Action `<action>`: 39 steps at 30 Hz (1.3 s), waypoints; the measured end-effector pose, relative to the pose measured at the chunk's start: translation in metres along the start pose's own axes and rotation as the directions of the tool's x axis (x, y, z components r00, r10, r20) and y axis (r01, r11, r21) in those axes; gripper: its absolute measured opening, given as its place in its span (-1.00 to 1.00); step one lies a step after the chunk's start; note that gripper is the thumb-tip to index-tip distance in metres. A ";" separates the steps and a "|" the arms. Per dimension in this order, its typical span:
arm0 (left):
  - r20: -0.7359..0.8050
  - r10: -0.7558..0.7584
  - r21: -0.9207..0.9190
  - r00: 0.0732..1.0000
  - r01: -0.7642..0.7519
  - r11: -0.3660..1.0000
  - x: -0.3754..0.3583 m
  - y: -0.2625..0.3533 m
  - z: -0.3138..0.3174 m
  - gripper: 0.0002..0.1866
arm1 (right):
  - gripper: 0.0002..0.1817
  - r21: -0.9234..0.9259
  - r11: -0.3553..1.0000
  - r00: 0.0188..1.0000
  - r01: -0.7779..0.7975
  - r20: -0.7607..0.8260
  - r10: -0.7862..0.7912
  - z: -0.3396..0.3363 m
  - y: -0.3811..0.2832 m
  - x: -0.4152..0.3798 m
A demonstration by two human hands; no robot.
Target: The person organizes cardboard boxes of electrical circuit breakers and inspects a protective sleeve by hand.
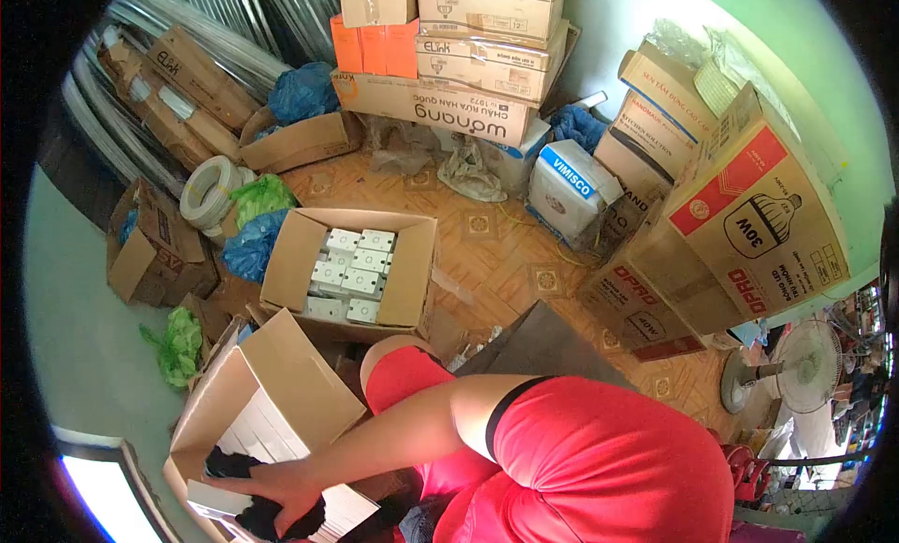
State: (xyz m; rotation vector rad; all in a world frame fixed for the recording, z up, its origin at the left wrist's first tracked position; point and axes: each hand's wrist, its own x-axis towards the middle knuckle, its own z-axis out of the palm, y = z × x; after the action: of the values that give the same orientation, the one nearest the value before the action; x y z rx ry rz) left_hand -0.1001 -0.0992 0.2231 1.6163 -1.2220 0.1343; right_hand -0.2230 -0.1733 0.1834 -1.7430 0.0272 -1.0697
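Observation:
My right hand (284, 490) reaches across to the lower left, into an open cardboard box (298, 370). Its fingers are closed over the end of a white box (217, 499) that lies at the near side of the carton. Black material (232, 464) shows around the fingers and partly hides them. Under and beyond the hand, a row of white slim boxes (267, 426) stands packed inside the carton. My left hand is out of sight. Just behind, a second open carton (409, 273) holds several white switch-like boxes (361, 280) in stacked rows.
Stacked cartons (492, 56) stand against the back wall, and large lamp-bulb cartons (749, 215) on the right. A standing fan (807, 367) is at far right. Cable coils (208, 193), blue bags (255, 246) and green bags (180, 344) lie at left. Patterned tiles (482, 225) cover the floor.

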 end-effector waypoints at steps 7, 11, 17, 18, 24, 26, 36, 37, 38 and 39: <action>0.105 -0.187 -0.204 0.977 0.205 0.957 -0.008 -0.004 0.045 -0.21 | 0.42 0.037 0.999 1.000 0.010 -0.008 -0.009 0.000 0.023 -0.003; 0.165 -0.263 -0.265 0.951 0.300 0.916 -0.016 -0.011 0.055 -0.26 | 0.25 0.208 0.944 0.963 -0.257 -0.023 0.267 0.011 0.035 -0.002; 0.203 -0.302 -0.296 0.931 0.353 0.888 -0.020 -0.020 0.059 -0.33 | 0.15 0.284 0.906 0.927 -0.313 -0.117 0.357 -0.005 0.016 0.009; 0.205 -0.307 -0.296 0.929 0.358 0.886 -0.020 -0.021 0.059 -0.34 | -0.05 0.267 0.929 0.909 -0.257 -0.261 0.326 0.001 0.034 0.012; 0.205 -0.328 -0.310 0.922 0.379 0.872 -0.022 -0.027 0.062 -0.41 | -0.63 -0.005 0.972 0.928 -0.233 -0.299 0.221 0.009 0.020 0.017; 0.209 -0.338 -0.309 0.918 0.390 0.867 -0.024 -0.029 0.063 -0.43 | -0.67 -0.199 0.923 0.943 -0.329 -0.024 0.331 0.013 0.013 0.009; 0.161 -0.439 -0.490 0.884 0.457 0.742 -0.054 -0.072 0.012 -0.51 | -0.61 0.231 0.900 0.738 -0.370 -0.515 0.436 0.030 0.026 0.003; 0.113 -0.512 -0.534 0.851 0.487 0.691 -0.047 -0.029 0.020 -0.57 | -0.60 0.228 0.812 0.736 -0.536 -0.344 0.583 0.003 0.018 0.009; 0.229 -0.517 -0.578 0.825 0.542 0.609 -0.038 -0.017 0.017 -0.60 | -0.58 0.402 0.752 0.691 -0.522 -0.318 0.649 0.000 0.030 0.016; 0.164 -0.550 -0.538 0.819 0.541 0.646 -0.029 -0.002 0.013 -0.63 | -0.51 0.545 0.682 0.676 -0.488 -0.259 0.690 -0.007 0.037 0.020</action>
State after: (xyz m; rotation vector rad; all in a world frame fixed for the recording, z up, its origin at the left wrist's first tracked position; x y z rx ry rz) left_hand -0.1184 -0.0910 0.1983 1.3639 -0.6095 -0.5641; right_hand -0.1984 -0.2050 0.1679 -0.9221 0.5890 -0.8512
